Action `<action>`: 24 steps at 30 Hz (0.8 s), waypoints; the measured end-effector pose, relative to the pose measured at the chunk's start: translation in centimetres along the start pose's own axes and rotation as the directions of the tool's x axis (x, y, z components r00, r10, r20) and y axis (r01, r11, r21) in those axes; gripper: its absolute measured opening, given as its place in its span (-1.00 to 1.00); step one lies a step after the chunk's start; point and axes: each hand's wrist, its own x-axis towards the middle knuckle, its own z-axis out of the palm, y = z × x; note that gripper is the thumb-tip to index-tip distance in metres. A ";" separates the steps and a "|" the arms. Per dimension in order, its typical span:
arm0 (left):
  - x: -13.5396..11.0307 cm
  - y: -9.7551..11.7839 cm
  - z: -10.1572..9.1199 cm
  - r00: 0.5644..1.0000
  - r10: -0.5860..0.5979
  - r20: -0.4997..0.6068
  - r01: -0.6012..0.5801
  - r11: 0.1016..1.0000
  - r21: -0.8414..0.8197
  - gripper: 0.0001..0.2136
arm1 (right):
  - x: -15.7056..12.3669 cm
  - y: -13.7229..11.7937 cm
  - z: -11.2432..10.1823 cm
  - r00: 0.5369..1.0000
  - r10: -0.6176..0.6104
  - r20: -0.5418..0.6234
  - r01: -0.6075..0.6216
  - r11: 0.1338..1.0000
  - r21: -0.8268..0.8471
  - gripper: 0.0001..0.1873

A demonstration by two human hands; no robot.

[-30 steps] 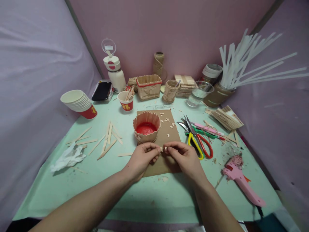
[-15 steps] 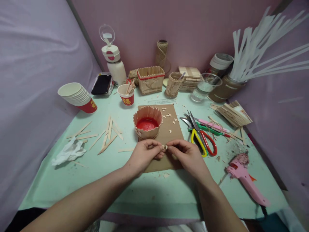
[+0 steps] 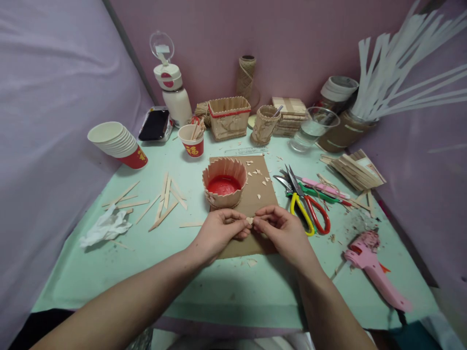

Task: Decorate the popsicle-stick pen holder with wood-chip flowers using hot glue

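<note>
Over the brown cardboard [image 3: 264,236], my left hand [image 3: 226,228] and my right hand [image 3: 279,227] meet fingertip to fingertip. Between them is a small pale wood chip [image 3: 250,220], pinched from both sides; together its parts look heart-shaped. Just behind my left hand stands a round basket of wooden sticks [image 3: 224,198] with a jagged rim and a red inside bottom. Several more small wood chips [image 3: 259,197] lie scattered on the cardboard beyond my fingers.
Right of the cardboard lie scissors [image 3: 316,214], yellow-handled cutters [image 3: 301,214] and a pink glue gun [image 3: 375,272]. Loose wooden sticks [image 3: 166,194] and crumpled tissue [image 3: 105,228] are at left. Along the back stand paper cups [image 3: 120,143], a rectangular stick basket [image 3: 229,121] and a water glass [image 3: 310,133].
The two small wood pieces at my fingertips, slightly apart before, now sit together as one heart-like shape. The view has shifted a little; both hands stay in place.
</note>
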 end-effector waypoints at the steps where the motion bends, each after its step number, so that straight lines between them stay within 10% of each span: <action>1: 0.0 0.0 0.0 1.000 -0.001 0.000 0.001 1.000 0.001 -0.77 | 0.0 0.0 0.0 1.000 0.005 -0.001 -0.005 1.000 0.010 -0.66; 24: 0.0 -0.1 -0.1 0.999 -0.003 0.032 0.002 1.000 0.025 -0.82 | 0.0 0.0 0.2 1.000 0.011 -0.006 -0.011 1.000 -0.009 -0.65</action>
